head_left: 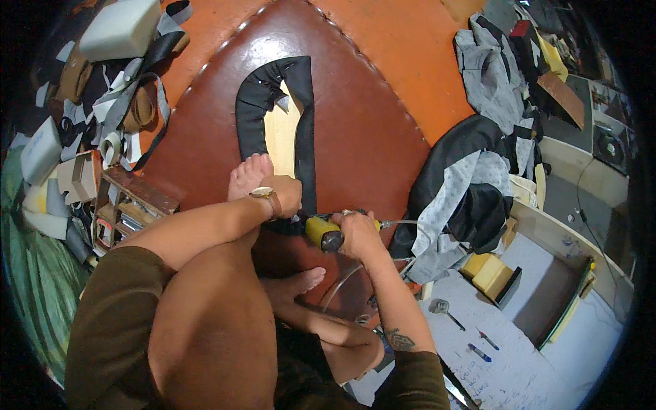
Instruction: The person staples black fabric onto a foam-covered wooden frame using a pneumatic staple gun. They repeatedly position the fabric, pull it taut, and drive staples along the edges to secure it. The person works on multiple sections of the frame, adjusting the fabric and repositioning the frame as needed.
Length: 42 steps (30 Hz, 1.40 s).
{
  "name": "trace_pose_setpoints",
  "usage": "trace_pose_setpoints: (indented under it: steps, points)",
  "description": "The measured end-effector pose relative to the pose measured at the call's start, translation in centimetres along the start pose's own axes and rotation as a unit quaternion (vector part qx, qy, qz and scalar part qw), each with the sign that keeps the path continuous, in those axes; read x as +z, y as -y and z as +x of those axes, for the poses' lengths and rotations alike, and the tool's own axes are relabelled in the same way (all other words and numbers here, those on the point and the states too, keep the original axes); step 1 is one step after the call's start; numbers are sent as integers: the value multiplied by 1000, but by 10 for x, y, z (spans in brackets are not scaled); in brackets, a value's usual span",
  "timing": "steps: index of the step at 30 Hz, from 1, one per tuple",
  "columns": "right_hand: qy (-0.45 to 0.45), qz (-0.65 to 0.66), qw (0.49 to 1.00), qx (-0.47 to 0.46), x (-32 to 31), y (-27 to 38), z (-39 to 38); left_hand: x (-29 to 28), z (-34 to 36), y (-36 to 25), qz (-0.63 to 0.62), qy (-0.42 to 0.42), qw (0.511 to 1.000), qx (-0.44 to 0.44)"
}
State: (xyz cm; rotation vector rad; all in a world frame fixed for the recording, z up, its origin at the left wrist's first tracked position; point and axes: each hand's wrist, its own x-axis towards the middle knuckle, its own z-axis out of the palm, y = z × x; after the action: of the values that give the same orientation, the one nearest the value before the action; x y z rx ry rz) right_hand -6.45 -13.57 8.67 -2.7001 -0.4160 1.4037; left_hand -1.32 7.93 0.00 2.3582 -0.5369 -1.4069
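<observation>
A curved panel of pale wood (280, 140) lies face up, its rim wrapped in padded black fabric (306, 116). A loose fold of that fabric sticks up near the panel's far end. My left hand (285, 193) is closed over the panel's near part, gripping the black fabric; its fingertips are mostly hidden. Beside it, my bare foot (250, 172) presses on the panel's left side. In my right hand (359, 234) is a yellow and black air stapler (321, 231), its nose by the near end of the panel, close to my left hand. A thin clear hose runs from the stapler.
Underneath is a brown leather-like surface (205, 147) with a studded border. Scraps, straps and a white foam block (121, 29) crowd the left, beside a wooden compartment box (140, 188). Black and grey fabric (458, 171) is heaped at right. Small tools and a yellow block (488, 275) lie lower right.
</observation>
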Motion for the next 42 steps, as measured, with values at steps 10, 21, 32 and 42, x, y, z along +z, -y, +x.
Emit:
trace_pose_setpoints:
  steps: [10, 21, 32, 42]
  points:
    - [3, -6, 1000, 5, -27, 5, 19, 3, 4, 4, -10, 10, 1000, 9]
    - [6, -10, 1000, -2, -32, 0, 24, 11, 18, 29, -178, -156, 971, 20]
    - [-7, -10, 1000, -6, -50, -4, 41, -16, -26, 6, -44, -249, 964, -85]
    - [-26, -14, 1000, -6, -70, -7, 61, -20, 12, 24, -208, -213, 954, -42]
